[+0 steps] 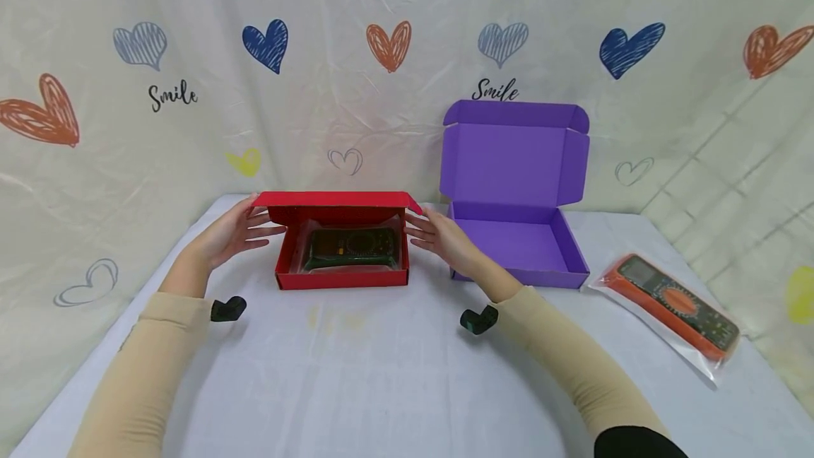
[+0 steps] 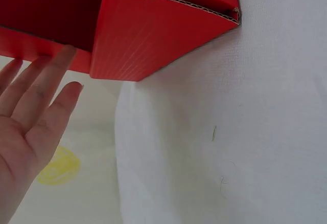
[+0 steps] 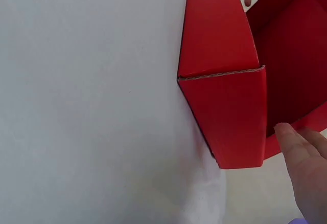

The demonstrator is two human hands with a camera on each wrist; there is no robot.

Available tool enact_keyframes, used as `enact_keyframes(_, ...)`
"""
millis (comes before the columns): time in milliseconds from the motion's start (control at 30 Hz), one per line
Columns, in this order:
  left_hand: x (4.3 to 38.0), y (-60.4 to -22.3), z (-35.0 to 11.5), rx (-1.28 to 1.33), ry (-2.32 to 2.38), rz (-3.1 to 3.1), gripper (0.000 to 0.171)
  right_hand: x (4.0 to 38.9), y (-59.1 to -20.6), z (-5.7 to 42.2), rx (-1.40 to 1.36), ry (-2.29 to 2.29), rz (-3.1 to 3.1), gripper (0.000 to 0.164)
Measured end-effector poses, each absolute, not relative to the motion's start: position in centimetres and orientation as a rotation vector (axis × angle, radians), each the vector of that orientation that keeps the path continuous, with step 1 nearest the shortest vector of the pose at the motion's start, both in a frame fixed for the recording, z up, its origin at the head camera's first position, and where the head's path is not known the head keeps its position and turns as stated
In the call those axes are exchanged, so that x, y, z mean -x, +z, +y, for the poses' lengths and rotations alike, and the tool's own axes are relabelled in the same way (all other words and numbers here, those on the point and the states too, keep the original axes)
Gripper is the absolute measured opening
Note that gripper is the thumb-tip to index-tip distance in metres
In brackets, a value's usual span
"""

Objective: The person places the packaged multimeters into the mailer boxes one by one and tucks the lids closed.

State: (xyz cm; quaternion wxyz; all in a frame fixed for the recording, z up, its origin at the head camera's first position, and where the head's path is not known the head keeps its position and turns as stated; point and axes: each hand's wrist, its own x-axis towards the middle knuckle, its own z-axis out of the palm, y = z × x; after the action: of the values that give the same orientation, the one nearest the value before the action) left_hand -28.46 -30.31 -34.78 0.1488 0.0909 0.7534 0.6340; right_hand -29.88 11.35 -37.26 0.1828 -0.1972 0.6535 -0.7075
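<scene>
A red cardboard box (image 1: 343,280) stands on the table, its lid (image 1: 333,199) tipped partway forward over the tray. Inside lies a dark multimeter (image 1: 352,246) in a clear plastic bag. At the lid's left end is my left hand (image 1: 235,232), fingers extended, fingertips right at the red side flap (image 2: 30,47) in the left wrist view. My right hand (image 1: 445,235) is at the lid's other end with its fingers extended too; in the right wrist view its fingertips overlap the red flap (image 3: 272,147). The meter is hidden from both wrist views.
Just right of the red box, an open purple box (image 1: 518,278) stands with its lid upright. Farther right, an orange and black multimeter (image 1: 680,302) in a clear bag lies on the white tablecloth (image 1: 356,380). A heart-printed curtain (image 1: 407,126) hangs behind.
</scene>
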Motion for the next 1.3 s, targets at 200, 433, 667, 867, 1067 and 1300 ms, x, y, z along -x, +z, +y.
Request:
enact_keyframes(200,28.4,-34.5,-30.1,-0.253,1.784,2.177,0.073,29.5,-36.6,11.3,0.546,-1.974,1.923,0.066)
enact_keyframes(433,28.1,-34.5,-30.3,-0.222,1.756,2.167,0.078,29.4,-36.0,10.9,0.566,-1.837,2.142,0.069)
enact_keyframes(667,27.8,-35.3,-30.5,-0.339,1.754,2.124,0.076,29.1,-36.1,10.6,0.598,-1.826,2.196,0.061)
enact_keyframes(867,27.7,-36.4,-30.5,-0.392,1.819,2.055,0.056,28.9,-36.5,10.8,0.658,-1.683,2.329,0.057)
enact_keyframes(1067,28.2,-36.7,-30.4,-0.458,1.796,2.078,0.069,28.7,-36.8,10.9,0.698,-1.631,2.398,0.059)
enact_keyframes(1300,29.2,-37.2,-30.8,-0.443,1.746,2.057,0.068,28.6,-38.0,11.0,0.706,-1.545,2.454,0.068)
